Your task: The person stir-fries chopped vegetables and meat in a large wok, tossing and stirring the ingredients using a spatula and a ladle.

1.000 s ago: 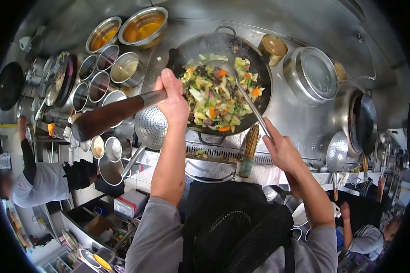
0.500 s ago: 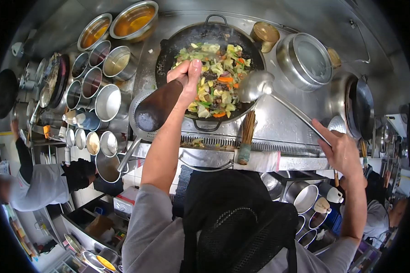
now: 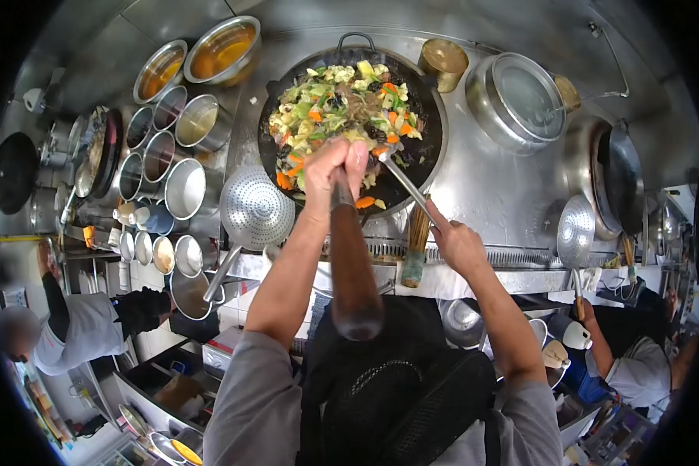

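Observation:
My left hand (image 3: 330, 172) is wrapped round a tool with a thick wooden handle (image 3: 355, 272), whose butt points back toward my body; its far end is lost among the food. To the right, my right hand (image 3: 457, 242) grips a metal ladle (image 3: 404, 180) by its shaft, and the ladle's bowl is hidden in the vegetables. Cabbage, carrot pieces and dark bits make up the mixed vegetables (image 3: 342, 105), heaped in a large black wok (image 3: 429, 124). A bundled bamboo brush (image 3: 414, 260) lies beside the wok, just left of my right hand.
Left of the wok are a perforated strainer (image 3: 258, 208), metal cups (image 3: 184, 189) and bowls of orange liquid (image 3: 224, 51). A lidded pot (image 3: 516, 102) and another strainer (image 3: 575, 231) are to the right. One person (image 3: 78, 330) is at far left, another (image 3: 633, 369) at lower right.
The ladle has swung from the wok's right side back into the vegetables, my right hand moving left with it. The wooden handle has turned from leftward to pointing toward my body. The food has shifted.

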The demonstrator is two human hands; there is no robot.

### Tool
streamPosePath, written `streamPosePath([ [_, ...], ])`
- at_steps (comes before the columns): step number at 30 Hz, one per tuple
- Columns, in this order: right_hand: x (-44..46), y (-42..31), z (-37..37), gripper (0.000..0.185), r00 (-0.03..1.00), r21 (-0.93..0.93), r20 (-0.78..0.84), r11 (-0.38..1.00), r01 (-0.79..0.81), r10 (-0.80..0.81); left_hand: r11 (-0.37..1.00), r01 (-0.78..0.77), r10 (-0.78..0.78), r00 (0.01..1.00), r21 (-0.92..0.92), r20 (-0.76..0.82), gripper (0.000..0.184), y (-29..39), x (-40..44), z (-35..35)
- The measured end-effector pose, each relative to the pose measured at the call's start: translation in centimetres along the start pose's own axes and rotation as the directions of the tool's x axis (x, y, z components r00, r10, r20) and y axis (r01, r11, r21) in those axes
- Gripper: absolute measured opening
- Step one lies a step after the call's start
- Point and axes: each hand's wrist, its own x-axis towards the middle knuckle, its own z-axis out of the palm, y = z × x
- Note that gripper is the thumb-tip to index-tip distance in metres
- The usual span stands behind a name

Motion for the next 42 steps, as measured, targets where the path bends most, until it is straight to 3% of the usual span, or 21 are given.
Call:
streamPosePath([
  [1,-0.3,0.0,-0.3,0.064,1.0,0.011,-0.004,1.0,0.0,0.0,0.998,0.012,-0.015,0.999,0.059,0.048,0.045,0.9,-0.2,-0.1],
  [4,-1.2,0.8,-4.1,0.062,1.0,-0.081,0.028,0.997,0.014,-0.012,0.997,-0.075,0.077,0.992,0.032,-0.095,0.043,2.9,-0.1,-0.1],
  [9,-3.8,2.8,-11.0,0.062,0.995,-0.236,0.008,0.967,0.095,-0.096,0.969,0.172,-0.108,0.94,0.176,-0.324,0.042,4.4,-0.1,-3.4],
  [11,-4.2,2.9,-12.9,0.062,0.993,-0.301,0.009,0.947,0.115,-0.118,0.963,0.256,-0.188,0.862,0.084,-0.471,0.042,2.2,-0.8,-5.1],
  [13,-4.4,3.0,-14.2,0.065,0.989,-0.322,-0.033,0.938,0.128,-0.146,0.973,0.228,-0.195,0.77,-0.023,-0.607,0.041,4.1,-0.3,-5.4],
  [21,-1.3,4.5,-11.0,0.061,0.967,-0.039,-0.201,0.988,0.15,-0.155,0.986,0.153,-0.156,0.671,-0.07,-0.725,0.043,4.2,-3.1,-8.2],
  [24,2.5,3.5,-10.3,0.058,0.967,0.08,-0.217,0.985,0.152,-0.132,0.951,0.308,-0.199,0.644,0.012,-0.739,0.044,2.8,-4.6,-7.0],
  [25,4.2,3.3,-9.9,0.057,0.977,0.118,-0.187,0.985,0.125,-0.101,0.918,0.398,-0.258,0.598,0.001,-0.759,0.045,1.8,-5.0,-6.6],
  [28,9.5,1.9,-10.2,0.056,0.991,0.157,-0.123,0.985,0.078,-0.059,0.868,0.475,-0.209,0.616,0.146,-0.76,0.048,-0.6,-5.4,-5.4],
  [31,14.8,1.4,-10.1,0.054,0.993,0.176,-0.097,0.981,0.08,-0.064,0.856,0.448,-0.124,0.661,0.257,-0.74,0.051,-1.8,-4.5,-4.2],
  [35,20.5,1.6,-8.1,0.052,0.991,0.188,-0.083,0.975,0.121,-0.107,0.856,0.468,-0.148,0.629,0.22,-0.763,0.05,-4.5,-3.4,-3.5],
  [37,21.5,1.6,-7.1,0.052,0.991,0.198,-0.035,0.971,0.132,-0.127,0.916,0.398,-0.187,0.544,0.055,-0.818,0.049,-6.1,-2.6,-3.4],
  [39,21.6,1.6,-6.4,0.052,0.971,0.244,-0.035,0.941,0.236,-0.235,0.936,0.351,-0.18,0.54,0.025,-0.822,0.048,-8.6,-2.0,-4.0],
  [40,20.5,-1.0,-8.8,0.052,0.983,0.348,0.143,0.936,0.062,-0.119,0.945,0.328,-0.195,0.519,-0.016,-0.832,0.048,-9.7,-1.4,-4.0],
  [41,20.5,-1.0,-9.6,0.052,0.983,0.342,0.142,0.938,0.061,-0.116,0.951,0.303,-0.211,0.498,-0.059,-0.841,0.048,-10.6,-0.9,-3.9],
  [42,20.7,-0.8,-10.1,0.052,0.958,0.459,0.27,0.887,-0.042,-0.095,0.947,0.32,-0.205,0.515,-0.036,-0.833,0.047,-11.3,-0.5,-3.8],
])
